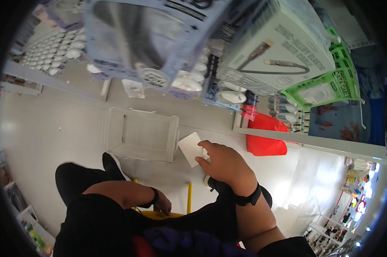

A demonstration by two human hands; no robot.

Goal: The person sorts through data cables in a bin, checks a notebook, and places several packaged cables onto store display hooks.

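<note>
My right hand [227, 163] reaches forward over the floor, thumb and fingers curved at the edge of a flat white card or box [190, 149]. Whether the fingers grip it or only hover above it cannot be told. Left of it a translucent plastic crate [175, 138] lies on the floor. Close to my body, my left hand [163, 203] hangs low at the edge of a yellow stool seat [159, 214]; its fingers point down and are partly hidden. Both wrists wear black bands.
Hanging packages fill the top, among them a boxed data cable [276, 61] and a green cable pack [328, 90]. A red bag [266, 135] stands beneath the white shelf edge [309, 140]. A small clear packet [134, 88] lies beyond the crate. Yellow stool legs [189, 197] rise between my feet.
</note>
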